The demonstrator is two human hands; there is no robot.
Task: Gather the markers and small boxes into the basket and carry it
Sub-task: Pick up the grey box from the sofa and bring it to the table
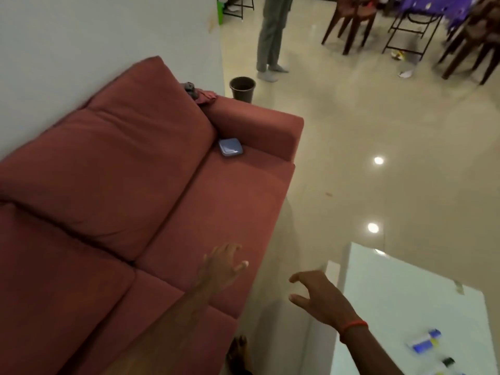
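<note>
One blurred blue-white small box

Both forearms are bare, with no sleeves in view. The right wrist carries a thin orange-red thread band, wound close around it just behind the right hand, beside the sofa. The left hand, over the sofa's seat, wears no ring, watch or band that can be made out; it is blurred. A bare foot shows below, just beside the sofa's front edge, with no shoe or sock.
</note>
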